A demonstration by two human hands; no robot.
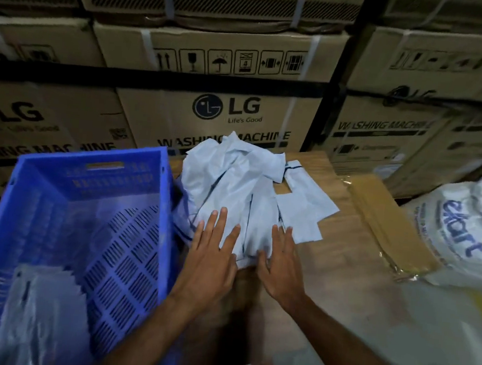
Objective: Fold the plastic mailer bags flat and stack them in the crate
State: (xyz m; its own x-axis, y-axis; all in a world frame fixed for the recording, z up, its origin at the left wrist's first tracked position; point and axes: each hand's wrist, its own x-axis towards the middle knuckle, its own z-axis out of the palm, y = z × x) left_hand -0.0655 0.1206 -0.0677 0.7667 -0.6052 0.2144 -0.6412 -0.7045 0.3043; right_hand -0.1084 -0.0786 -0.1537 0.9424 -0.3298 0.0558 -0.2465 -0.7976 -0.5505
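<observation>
Both hands are lying flat with fingers straight on the near edge of a heap of pale blue mailer bags [234, 178], the left hand [212, 256] just left of the right hand [280, 265], neither gripping anything. The heap is resting on the wooden worktop [345, 251], touching the right wall of a blue crate [86, 185]. Folded bags [39, 310] are sitting in the crate's near corner. Flattened cardboard [383, 222] and a white sack [470, 234] are lying to the right. Large cartons [211, 111] are standing behind.
</observation>
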